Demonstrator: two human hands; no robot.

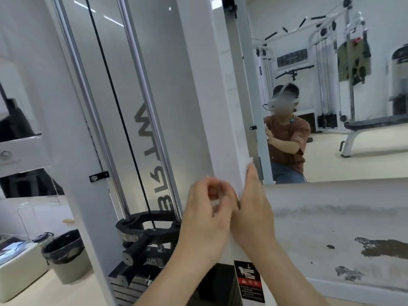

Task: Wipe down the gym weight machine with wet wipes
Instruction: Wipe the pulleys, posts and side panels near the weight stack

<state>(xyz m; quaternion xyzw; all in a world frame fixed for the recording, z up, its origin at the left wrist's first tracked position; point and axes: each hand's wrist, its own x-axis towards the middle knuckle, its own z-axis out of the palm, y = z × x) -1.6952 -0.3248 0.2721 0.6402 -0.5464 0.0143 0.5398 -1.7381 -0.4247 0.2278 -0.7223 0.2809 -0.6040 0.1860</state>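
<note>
The wet wipe (pixel 249 163) is pressed to the machine's white upright (pixel 220 111) by straight fingers of the right hand (pixel 254 208). The left hand (pixel 205 213) is curled alongside, contents indeterminate. Long, overlapping strokes are advised.

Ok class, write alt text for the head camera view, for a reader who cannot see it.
A person's right hand presses a white wipe against a weight machine's white upright post, left hand curled beside it. A wall mirror behind reflects the gym.
</note>
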